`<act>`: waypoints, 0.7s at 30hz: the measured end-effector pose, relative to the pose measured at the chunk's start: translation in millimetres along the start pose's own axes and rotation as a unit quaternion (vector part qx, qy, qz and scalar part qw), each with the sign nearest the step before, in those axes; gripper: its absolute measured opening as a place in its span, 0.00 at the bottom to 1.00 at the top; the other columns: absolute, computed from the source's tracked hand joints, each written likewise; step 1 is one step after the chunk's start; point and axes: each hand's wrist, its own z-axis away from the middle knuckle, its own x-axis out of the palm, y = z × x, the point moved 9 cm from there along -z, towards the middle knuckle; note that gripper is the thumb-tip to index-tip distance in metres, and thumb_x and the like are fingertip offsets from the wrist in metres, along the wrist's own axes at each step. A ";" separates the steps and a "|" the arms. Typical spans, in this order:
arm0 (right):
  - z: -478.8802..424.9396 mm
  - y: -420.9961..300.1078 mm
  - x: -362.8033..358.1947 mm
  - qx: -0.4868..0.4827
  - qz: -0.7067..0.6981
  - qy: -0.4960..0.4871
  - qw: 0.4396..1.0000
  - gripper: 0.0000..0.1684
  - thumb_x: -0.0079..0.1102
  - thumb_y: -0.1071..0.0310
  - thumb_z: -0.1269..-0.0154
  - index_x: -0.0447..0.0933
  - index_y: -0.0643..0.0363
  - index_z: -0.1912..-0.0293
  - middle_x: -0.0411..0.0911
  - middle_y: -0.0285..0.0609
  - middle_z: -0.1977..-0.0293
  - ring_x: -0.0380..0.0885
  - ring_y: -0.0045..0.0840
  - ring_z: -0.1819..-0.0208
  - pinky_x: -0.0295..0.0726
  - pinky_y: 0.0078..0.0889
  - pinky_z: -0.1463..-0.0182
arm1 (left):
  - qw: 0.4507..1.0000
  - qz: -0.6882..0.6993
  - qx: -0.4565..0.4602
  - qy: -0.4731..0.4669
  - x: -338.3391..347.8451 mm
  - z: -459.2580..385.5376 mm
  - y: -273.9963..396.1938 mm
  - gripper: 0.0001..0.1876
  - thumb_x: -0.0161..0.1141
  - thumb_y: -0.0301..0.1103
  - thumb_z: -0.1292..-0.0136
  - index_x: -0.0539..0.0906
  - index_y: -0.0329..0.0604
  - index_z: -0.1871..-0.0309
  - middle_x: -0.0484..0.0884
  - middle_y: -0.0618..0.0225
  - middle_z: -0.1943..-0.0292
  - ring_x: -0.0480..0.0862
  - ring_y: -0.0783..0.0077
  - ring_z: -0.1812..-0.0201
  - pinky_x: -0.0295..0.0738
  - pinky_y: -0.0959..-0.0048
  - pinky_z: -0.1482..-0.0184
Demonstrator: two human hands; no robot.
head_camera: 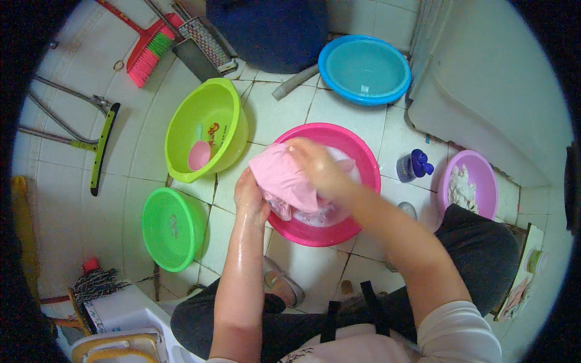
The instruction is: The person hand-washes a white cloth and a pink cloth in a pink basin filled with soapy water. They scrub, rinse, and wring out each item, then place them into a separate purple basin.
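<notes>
A wet pink cloth (283, 179) is bunched over the left side of a deep pink plastic basin (370, 181). White suds (317, 218) lie in the basin's water. My left hand (249, 193) grips the cloth from the left, fingers tucked beneath it and partly hidden. On the cloth's upper right, my right hand (313, 165) is blurred, its curled fingers closed on the fabric. Wetness glistens on my left forearm.
Left of the basin are a lime basin (181, 131) holding a pink scoop (199, 155) and a green basin (156, 231). A blue basin (324, 63) with water stands beyond. At right are a blue bottle (411, 165) and a lilac basin (490, 190) holding white cloth (462, 190).
</notes>
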 end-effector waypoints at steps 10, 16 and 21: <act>31.6 -20.3 22.2 -0.069 0.193 0.050 0.977 0.09 0.53 0.64 0.39 0.75 0.57 0.71 0.77 0.46 0.74 0.76 0.39 0.73 0.75 0.40 0.68 | 0.992 0.058 -0.111 -0.017 36.6 33.1 -51.3 0.19 0.43 0.51 0.28 0.77 0.46 0.59 0.80 0.65 0.66 0.80 0.65 0.62 0.76 0.65 0.56; 38.1 3.3 40.1 -0.095 0.267 -0.004 0.959 0.08 0.57 0.64 0.45 0.77 0.57 0.71 0.79 0.50 0.71 0.79 0.40 0.65 0.76 0.42 0.59 | 0.993 -0.021 -0.087 0.078 -1.9 25.2 -66.6 0.19 0.44 0.49 0.29 0.77 0.43 0.53 0.81 0.64 0.61 0.81 0.65 0.58 0.77 0.65 0.54; 51.6 29.5 74.7 -0.160 0.143 0.044 0.976 0.10 0.56 0.61 0.42 0.76 0.57 0.69 0.78 0.50 0.72 0.78 0.40 0.71 0.76 0.44 0.68 | 0.956 0.144 -0.117 -0.226 43.8 19.7 -61.9 0.19 0.43 0.51 0.28 0.77 0.46 0.54 0.79 0.65 0.61 0.79 0.68 0.57 0.75 0.68 0.53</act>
